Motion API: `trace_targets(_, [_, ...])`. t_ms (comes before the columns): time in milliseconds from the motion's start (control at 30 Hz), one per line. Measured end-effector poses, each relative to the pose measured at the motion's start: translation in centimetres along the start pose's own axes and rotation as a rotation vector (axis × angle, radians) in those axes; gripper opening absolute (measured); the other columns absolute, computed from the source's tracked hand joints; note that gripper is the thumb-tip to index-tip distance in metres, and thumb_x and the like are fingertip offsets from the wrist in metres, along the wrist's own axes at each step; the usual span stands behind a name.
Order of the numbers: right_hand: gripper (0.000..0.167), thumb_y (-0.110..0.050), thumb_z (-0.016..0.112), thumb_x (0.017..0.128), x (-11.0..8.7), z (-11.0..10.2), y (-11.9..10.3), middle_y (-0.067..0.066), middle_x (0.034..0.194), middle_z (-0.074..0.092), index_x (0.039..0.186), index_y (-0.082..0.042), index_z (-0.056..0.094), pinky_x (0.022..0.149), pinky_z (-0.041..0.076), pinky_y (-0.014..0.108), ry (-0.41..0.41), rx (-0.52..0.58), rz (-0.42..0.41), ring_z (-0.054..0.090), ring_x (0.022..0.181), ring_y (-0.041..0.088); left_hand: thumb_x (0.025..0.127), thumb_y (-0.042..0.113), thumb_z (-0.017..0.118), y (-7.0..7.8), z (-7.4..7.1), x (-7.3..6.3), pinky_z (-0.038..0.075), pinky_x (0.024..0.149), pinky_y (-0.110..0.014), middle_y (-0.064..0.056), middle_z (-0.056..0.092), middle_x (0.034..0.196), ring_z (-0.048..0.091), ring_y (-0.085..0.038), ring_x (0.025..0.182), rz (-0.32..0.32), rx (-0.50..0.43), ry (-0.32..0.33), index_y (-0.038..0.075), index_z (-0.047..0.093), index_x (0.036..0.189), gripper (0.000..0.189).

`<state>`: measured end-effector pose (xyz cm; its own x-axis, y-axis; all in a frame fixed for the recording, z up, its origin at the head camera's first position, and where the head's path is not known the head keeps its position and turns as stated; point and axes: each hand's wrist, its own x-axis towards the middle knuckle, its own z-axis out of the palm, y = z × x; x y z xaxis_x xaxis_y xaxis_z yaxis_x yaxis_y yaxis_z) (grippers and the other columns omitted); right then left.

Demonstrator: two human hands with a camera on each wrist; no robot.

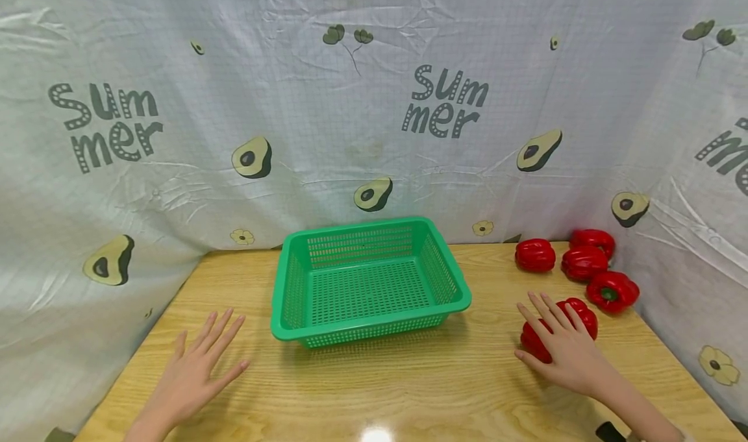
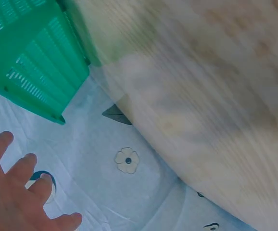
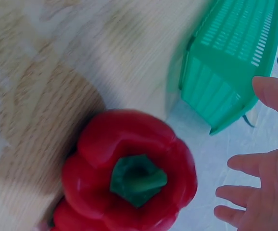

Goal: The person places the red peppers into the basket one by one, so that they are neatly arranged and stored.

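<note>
My right hand (image 1: 567,354), fingers spread, hovers over a red bell pepper (image 1: 534,343) at the table's right side and partly covers it. Another red bell pepper (image 1: 584,317) shows just behind those fingers. In the right wrist view a red bell pepper (image 3: 93,137) with a green stem fills the lower middle, beside the hand (image 3: 269,192). My left hand (image 1: 193,377) is spread out over the table's left side and holds nothing. Between the hands, farther back, stands a green plastic basket (image 1: 371,330) with nothing in it.
Several more red bell peppers (image 1: 584,262) lie at the back right, near the cloth. A white cloth (image 1: 327,104) printed with avocados hangs behind and along both sides of the wooden table (image 1: 350,390). A small black object (image 1: 610,432) appears by the right wrist.
</note>
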<state>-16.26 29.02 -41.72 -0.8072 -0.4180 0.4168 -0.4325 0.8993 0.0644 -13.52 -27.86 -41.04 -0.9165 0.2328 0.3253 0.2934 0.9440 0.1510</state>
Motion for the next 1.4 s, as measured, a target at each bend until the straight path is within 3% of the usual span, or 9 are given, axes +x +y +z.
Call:
trace_targets(233, [0.075,-0.046,0.062,0.077,-0.4,-0.4,0.7,0.013,0.144,0.030,0.138,-0.013,0.035,0.114,-0.006,0.039,0.017,0.018,0.012,-0.001,0.140,0.014,0.087,0.042,0.050,1.7,-0.5,1.2,0.009,0.106,-0.060,-0.002,0.017,0.150,0.001,-0.010,0.140,0.027,-0.057,-0.001,0.030,0.019,0.143,0.065])
trace_targets(367, [0.072,-0.045,0.062,0.078,-0.6,-0.6,1.0,0.015,0.141,0.034,0.137,-0.011,0.037,0.114,-0.006,0.039,0.018,0.036,0.029,0.012,0.139,0.021,0.088,0.037,0.051,2.6,-0.3,2.0,0.013,0.107,-0.058,-0.007,0.024,0.148,0.020,-0.024,0.138,0.047,-0.093,0.004,0.027,0.025,0.142,0.061])
trace_targets(533, [0.067,-0.041,0.065,0.076,-0.5,-0.8,1.5,0.020,0.132,0.043,0.129,-0.006,0.045,0.114,-0.008,0.032,0.077,0.056,0.030,0.024,0.133,0.024,0.088,0.036,0.051,3.3,0.4,3.3,0.021,0.104,-0.057,-0.011,0.034,0.143,0.029,-0.030,0.133,0.068,-0.115,0.013,0.019,0.037,0.138,0.054])
trace_targets(800, [0.066,-0.041,0.068,0.072,-0.6,-0.5,2.7,0.018,0.127,0.047,0.124,-0.006,0.050,0.114,-0.005,0.026,0.126,0.047,-0.018,0.035,0.119,0.028,0.089,0.038,0.050,4.1,1.3,4.8,0.020,0.106,-0.056,-0.015,0.036,0.140,0.029,-0.033,0.132,0.106,-0.110,0.040,0.015,0.046,0.132,0.049])
trace_targets(967, [0.069,-0.042,0.072,0.067,-1.3,-0.3,3.0,0.015,0.125,0.047,0.125,-0.011,0.050,0.115,0.000,0.035,0.085,0.051,-0.011,0.039,0.112,0.030,0.089,0.037,0.050,4.6,1.8,5.7,0.023,0.103,-0.058,-0.015,0.034,0.142,0.029,-0.035,0.131,0.144,-0.082,0.037,0.016,0.044,0.133,0.049])
trace_targets(1067, [0.072,-0.042,0.075,0.062,-1.8,-0.1,3.0,0.013,0.125,0.047,0.124,-0.015,0.051,0.104,0.020,0.053,0.062,0.054,-0.010,0.039,0.112,0.030,0.090,0.037,0.048,4.9,2.4,6.1,0.023,0.102,-0.059,-0.015,0.032,0.143,0.026,-0.038,0.132,0.164,-0.095,0.026,0.016,0.044,0.133,0.048])
trace_targets(1133, [0.074,-0.041,0.077,0.059,-2.1,0.0,3.0,0.012,0.125,0.046,0.124,-0.016,0.051,0.091,0.029,0.055,0.054,0.063,-0.020,0.039,0.112,0.030,0.091,0.037,0.047,5.2,2.8,6.2,0.022,0.102,-0.060,-0.016,0.030,0.143,0.022,-0.040,0.133,0.165,-0.107,0.015,0.017,0.044,0.133,0.047])
trace_targets(1200, [0.077,-0.040,0.079,0.055,-2.4,0.1,3.0,0.011,0.124,0.046,0.123,-0.018,0.052,0.083,0.032,0.052,0.052,0.060,-0.035,0.039,0.111,0.030,0.091,0.036,0.045,5.4,3.1,6.3,0.021,0.102,-0.061,-0.016,0.030,0.144,0.019,-0.041,0.133,0.163,-0.112,0.011,0.017,0.045,0.133,0.045])
trace_targets(1400, [0.086,-0.044,0.081,0.050,-3.5,0.4,3.1,0.008,0.126,0.043,0.126,-0.023,0.048,0.084,0.030,0.054,-0.007,0.069,-0.029,0.036,0.112,0.028,0.091,0.038,0.044,5.8,3.4,6.4,0.018,0.103,-0.062,-0.015,0.029,0.144,0.018,-0.041,0.134,0.151,-0.105,0.009,0.019,0.046,0.132,0.045])
